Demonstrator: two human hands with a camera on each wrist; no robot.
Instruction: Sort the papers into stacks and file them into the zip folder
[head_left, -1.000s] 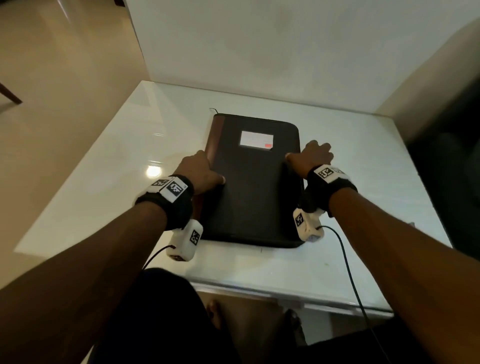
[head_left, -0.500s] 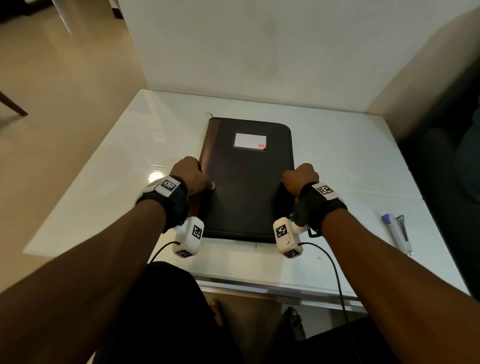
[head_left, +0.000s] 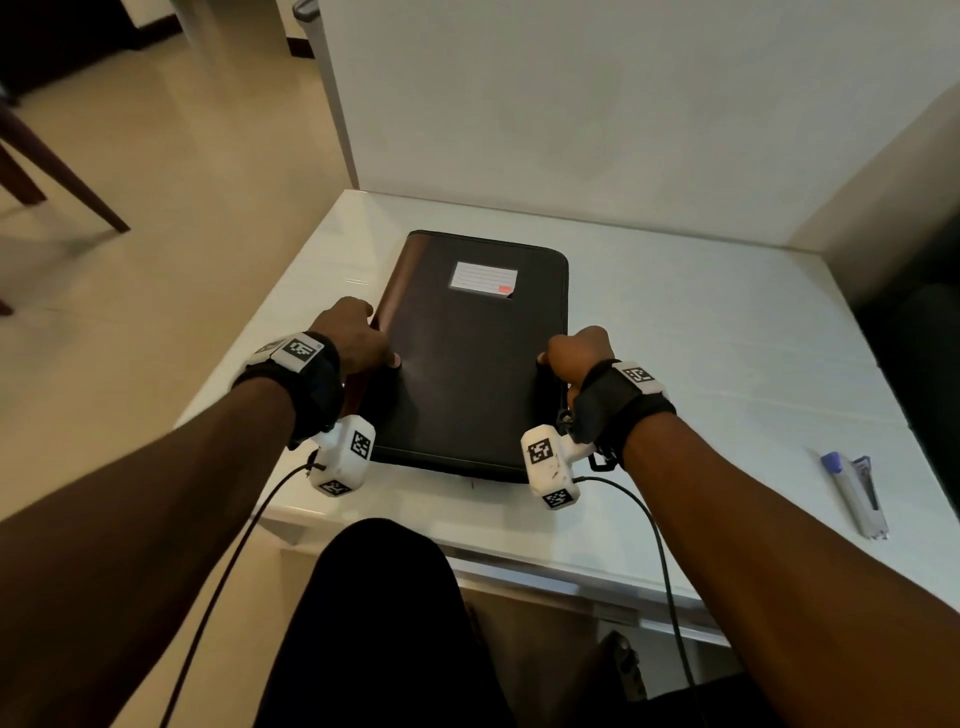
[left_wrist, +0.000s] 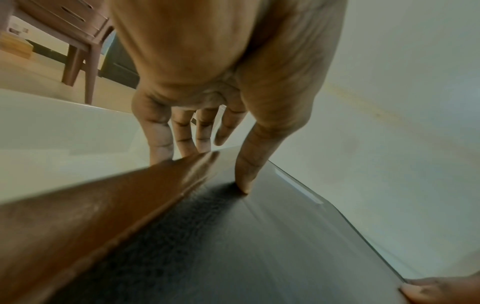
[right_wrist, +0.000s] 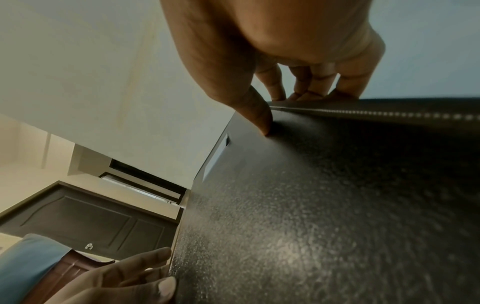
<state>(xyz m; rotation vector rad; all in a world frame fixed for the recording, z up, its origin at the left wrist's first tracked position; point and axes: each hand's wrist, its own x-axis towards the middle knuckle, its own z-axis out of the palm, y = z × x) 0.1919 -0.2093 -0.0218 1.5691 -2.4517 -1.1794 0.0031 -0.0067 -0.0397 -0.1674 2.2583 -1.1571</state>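
Note:
A closed dark zip folder (head_left: 467, 374) with a brown spine and a white label (head_left: 483, 278) lies flat on the white table (head_left: 701, 338). My left hand (head_left: 358, 338) grips its left spine edge, thumb on the cover and fingers down the side. In the left wrist view the thumb of that hand (left_wrist: 213, 170) presses the folder's cover (left_wrist: 259, 246). My right hand (head_left: 576, 353) grips the right zipper edge the same way. The right wrist view shows this hand (right_wrist: 283, 113) with its thumb on the grained cover (right_wrist: 311, 205). No loose papers are in view.
A blue-capped pen-like item (head_left: 854, 493) lies near the table's right front edge. White walls close off the table's back and right sides. A wooden chair leg (head_left: 62, 171) stands on the floor to the left. My knee is under the front edge.
Both hands have slid back along the folder's sides toward me. The head view has pulled back and tilted, bringing the pen-like item at the right into sight.

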